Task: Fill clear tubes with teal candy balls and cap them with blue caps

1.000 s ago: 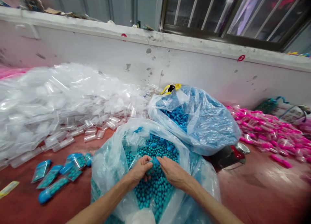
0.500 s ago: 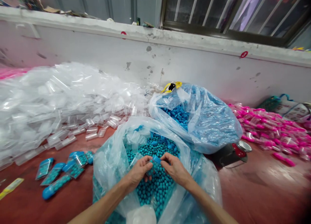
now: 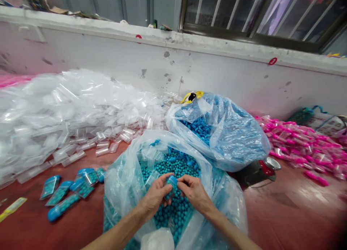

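Above an open plastic bag [image 3: 119, 163] of teal beads [image 3: 173, 213], the left hand [image 3: 156, 193] pinches a small case [image 3: 171, 188]; the right hand [image 3: 193, 190] is pressed together at its edge, any hold unclear. A slack grip or crooked fit could spill the contents. The case looks clear, teal inside, with a rounded blue cap [image 3: 172, 179]. Beyond sits a bluish sack [image 3: 238, 139].

1 clear, blue-capped container [image 3: 171, 182] tilts above turquoise beads [image 3: 176, 218].
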`<act>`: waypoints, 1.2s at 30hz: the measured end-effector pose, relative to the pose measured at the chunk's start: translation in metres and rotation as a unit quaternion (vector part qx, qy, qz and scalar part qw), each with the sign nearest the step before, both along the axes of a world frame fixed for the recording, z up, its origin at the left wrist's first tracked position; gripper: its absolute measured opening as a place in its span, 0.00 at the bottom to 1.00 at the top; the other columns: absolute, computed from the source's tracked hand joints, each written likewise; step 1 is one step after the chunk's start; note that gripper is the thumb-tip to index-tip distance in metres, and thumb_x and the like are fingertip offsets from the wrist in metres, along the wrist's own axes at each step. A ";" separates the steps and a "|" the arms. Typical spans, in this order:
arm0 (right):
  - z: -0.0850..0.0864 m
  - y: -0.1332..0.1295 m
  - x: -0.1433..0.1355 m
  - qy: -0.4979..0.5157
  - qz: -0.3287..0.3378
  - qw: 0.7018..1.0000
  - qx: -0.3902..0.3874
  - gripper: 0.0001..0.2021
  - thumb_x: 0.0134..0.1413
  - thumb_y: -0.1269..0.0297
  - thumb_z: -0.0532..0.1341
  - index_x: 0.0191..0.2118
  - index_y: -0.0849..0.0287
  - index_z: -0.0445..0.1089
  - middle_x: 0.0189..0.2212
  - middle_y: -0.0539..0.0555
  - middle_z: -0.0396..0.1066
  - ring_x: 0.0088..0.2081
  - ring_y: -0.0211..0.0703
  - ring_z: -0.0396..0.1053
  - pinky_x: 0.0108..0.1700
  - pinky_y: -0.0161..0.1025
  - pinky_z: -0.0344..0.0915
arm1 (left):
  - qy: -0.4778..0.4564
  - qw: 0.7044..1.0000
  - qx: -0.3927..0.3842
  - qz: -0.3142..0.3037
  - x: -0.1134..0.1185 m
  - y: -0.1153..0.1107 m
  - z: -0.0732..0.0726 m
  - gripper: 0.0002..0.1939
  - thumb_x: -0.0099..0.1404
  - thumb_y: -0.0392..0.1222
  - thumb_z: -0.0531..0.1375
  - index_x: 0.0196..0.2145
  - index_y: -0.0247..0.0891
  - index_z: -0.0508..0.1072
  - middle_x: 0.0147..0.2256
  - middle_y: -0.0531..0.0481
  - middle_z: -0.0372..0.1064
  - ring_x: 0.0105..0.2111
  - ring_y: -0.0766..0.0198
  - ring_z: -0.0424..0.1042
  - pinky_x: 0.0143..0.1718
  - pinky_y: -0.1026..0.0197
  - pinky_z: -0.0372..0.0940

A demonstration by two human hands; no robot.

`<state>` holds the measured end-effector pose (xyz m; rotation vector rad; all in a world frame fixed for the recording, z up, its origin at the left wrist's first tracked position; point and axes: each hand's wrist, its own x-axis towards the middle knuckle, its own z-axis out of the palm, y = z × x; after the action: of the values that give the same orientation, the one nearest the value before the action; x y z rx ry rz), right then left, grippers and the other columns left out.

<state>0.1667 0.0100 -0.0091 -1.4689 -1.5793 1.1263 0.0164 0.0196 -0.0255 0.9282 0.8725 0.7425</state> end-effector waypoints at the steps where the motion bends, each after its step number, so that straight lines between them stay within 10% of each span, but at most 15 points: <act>1: 0.000 -0.002 0.000 -0.019 0.011 0.999 0.022 0.09 0.49 0.67 0.54 0.24 0.59 0.68 0.15 0.45 0.59 0.19 0.33 0.57 0.22 0.30 0.54 | 0.010 1.000 0.006 0.012 0.002 -0.001 0.000 0.32 0.48 0.53 0.60 0.48 0.36 0.58 0.17 0.60 0.60 0.12 0.75 0.58 0.10 0.72 0.46; 7: 0.005 -0.006 0.006 -0.095 0.084 0.983 0.133 0.11 0.53 0.67 0.51 0.28 0.59 0.70 0.23 0.49 0.66 0.27 0.36 0.62 0.32 0.34 0.58 | 0.055 0.998 -0.005 0.040 0.004 -0.001 0.000 0.25 0.51 0.50 0.56 0.44 0.36 0.59 0.14 0.62 0.57 0.09 0.75 0.54 0.08 0.73 0.43; 13: 0.008 0.010 0.020 0.109 0.091 0.986 -0.092 0.16 0.41 0.65 0.59 0.40 0.60 0.68 0.26 0.47 0.64 0.19 0.31 0.60 0.23 0.33 0.60 | 0.103 0.991 0.041 -0.076 -0.009 0.004 0.006 0.21 0.53 0.50 0.55 0.43 0.39 0.57 0.19 0.60 0.60 0.11 0.73 0.60 0.10 0.72 0.53; 18: 0.001 0.013 0.005 0.183 -0.005 0.978 -0.100 0.36 0.38 0.64 0.61 0.56 0.61 0.50 0.30 0.49 0.65 0.25 0.36 0.64 0.27 0.36 0.64 | 0.125 0.987 0.069 -0.068 -0.008 -0.001 0.011 0.23 0.56 0.49 0.53 0.47 0.39 0.54 0.21 0.61 0.57 0.10 0.74 0.57 0.09 0.71 0.51; 22: 0.002 -0.001 -0.006 0.076 0.064 0.993 -0.069 0.31 0.47 0.59 0.58 0.57 0.59 0.50 0.40 0.55 0.66 0.39 0.45 0.66 0.38 0.42 0.64 | 0.103 0.991 0.080 -0.029 -0.004 -0.005 0.013 0.27 0.57 0.48 0.53 0.52 0.41 0.51 0.23 0.60 0.56 0.13 0.75 0.53 0.12 0.69 0.52; 26: 0.006 -0.014 -0.014 -0.085 0.113 0.990 -0.016 0.50 0.31 0.58 0.67 0.60 0.64 0.41 0.56 0.64 0.49 0.57 0.57 0.47 0.54 0.49 0.51 | 0.058 0.994 0.086 0.014 -0.003 -0.006 0.014 0.27 0.55 0.47 0.55 0.52 0.37 0.55 0.23 0.58 0.58 0.18 0.73 0.55 0.19 0.68 0.52; 36: -0.002 -0.021 -0.037 -0.216 0.034 0.963 0.158 0.35 0.38 0.63 0.59 0.54 0.71 0.50 0.47 0.69 0.60 0.47 0.58 0.62 0.45 0.51 0.62 | 0.040 0.994 0.074 0.069 0.001 -0.007 0.010 0.17 0.55 0.46 0.55 0.42 0.38 0.62 0.25 0.56 0.62 0.25 0.69 0.60 0.27 0.67 0.56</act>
<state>0.1300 -0.0107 -0.0110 -1.5132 -2.0116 0.5661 0.0178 0.0124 -0.0150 1.0432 0.9686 0.9030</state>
